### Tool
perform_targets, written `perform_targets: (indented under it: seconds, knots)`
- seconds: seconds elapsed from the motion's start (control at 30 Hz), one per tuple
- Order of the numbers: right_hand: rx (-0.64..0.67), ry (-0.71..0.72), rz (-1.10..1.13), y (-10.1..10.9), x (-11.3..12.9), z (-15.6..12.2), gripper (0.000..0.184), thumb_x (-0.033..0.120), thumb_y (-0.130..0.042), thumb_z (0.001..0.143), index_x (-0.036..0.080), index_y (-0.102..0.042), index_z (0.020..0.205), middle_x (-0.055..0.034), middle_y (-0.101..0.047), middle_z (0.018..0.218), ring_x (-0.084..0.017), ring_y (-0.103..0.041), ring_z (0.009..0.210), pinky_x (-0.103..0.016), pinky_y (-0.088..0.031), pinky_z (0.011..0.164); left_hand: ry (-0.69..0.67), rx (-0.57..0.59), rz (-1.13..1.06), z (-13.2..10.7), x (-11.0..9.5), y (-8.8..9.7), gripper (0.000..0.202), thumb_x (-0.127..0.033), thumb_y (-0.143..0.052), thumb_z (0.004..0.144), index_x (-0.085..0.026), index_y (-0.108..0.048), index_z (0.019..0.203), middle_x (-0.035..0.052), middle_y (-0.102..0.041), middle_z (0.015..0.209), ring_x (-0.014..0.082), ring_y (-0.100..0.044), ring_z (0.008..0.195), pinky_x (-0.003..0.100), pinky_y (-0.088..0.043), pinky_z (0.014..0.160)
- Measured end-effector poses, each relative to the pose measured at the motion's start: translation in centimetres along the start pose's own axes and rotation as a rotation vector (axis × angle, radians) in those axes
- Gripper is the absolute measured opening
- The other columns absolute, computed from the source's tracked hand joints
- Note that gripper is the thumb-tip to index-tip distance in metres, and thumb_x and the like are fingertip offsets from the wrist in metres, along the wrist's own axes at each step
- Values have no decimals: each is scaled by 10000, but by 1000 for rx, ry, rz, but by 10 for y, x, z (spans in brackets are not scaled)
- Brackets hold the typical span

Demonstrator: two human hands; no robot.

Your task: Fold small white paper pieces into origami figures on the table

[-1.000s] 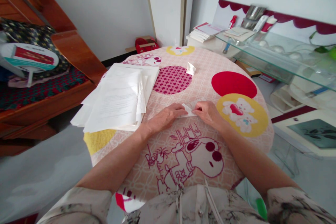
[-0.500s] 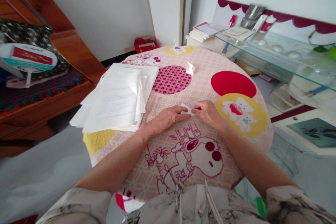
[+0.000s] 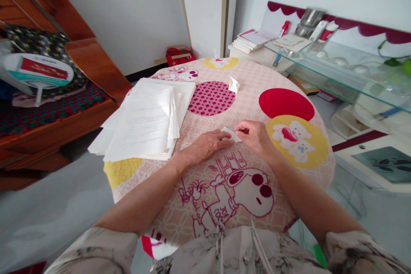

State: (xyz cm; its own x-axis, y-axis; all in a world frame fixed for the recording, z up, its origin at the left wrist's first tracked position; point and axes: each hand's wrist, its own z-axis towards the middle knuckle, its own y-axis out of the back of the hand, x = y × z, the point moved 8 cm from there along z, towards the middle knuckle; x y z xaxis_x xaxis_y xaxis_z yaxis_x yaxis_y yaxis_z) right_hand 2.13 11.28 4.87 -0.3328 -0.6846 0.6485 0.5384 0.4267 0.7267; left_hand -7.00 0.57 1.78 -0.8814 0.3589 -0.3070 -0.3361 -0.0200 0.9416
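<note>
Nearest the camera, both forearms are being stretched forward over the cartoon dog (image 3: 237, 197) printed on the tablecloth (image 3: 282, 102). Just past the dog, a small folded paper (image 3: 231, 134) is lying flat on the cloth near the middle of the round table, and it is being worked between the two hands. The left hand (image 3: 205, 147) is being laid palm down with the fingers pressed together, their tips being rested on the paper's left end. The right hand (image 3: 255, 137) is being curled, and the paper's right end is being pinched between thumb and forefinger. For a clean crease, it is judged, the left fingertips are best being held firm as an anchor while the edges are being lined up and pressure is being run along the fold. Farther off to the left, a stack of papers (image 3: 147, 120) is being left loosely spread. Beyond it, another small folded piece (image 3: 233, 84) is lying alone, and a glass shelf (image 3: 337, 72) is being crowded with things at the far right.
</note>
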Motion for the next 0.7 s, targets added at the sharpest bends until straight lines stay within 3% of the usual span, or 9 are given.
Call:
perform_targets:
  seconds: [0.1,0.27,0.53,0.7]
  knots:
    - [135,-34,-30,-16,-1,-1,174,93,-576,770,163,-727,718,-39,-706,690,-160,-602,648,-276,-404,630,5,-1,-8,1,0,0,416,-106,-490,1003,-271,-660,1345,89,-643,1392,236,-626,1238,391,-491,1073]
    - [223,-140,-23,-23,-17,4,171,64,-606,712,157,-749,707,-35,-713,684,-159,-623,648,-264,-415,623,-6,-20,20,0,-1,2,413,-111,-468,1010,-250,-663,1346,105,-651,1357,235,-641,1201,373,-502,1043]
    - [256,-155,-96,-23,-17,6,155,58,-629,714,159,-745,693,-40,-711,689,-165,-637,670,-263,-402,614,-24,-36,28,-2,1,1,448,-78,-453,988,-238,-666,1348,105,-654,1355,233,-648,1184,350,-514,1001]
    - [238,-180,-138,-11,-30,3,149,72,-624,698,162,-740,671,-39,-689,663,-164,-606,633,-274,-391,602,-18,-49,-7,-3,1,3,434,-92,-444,1000,-231,-680,1337,114,-651,1366,237,-643,1199,368,-502,1031]
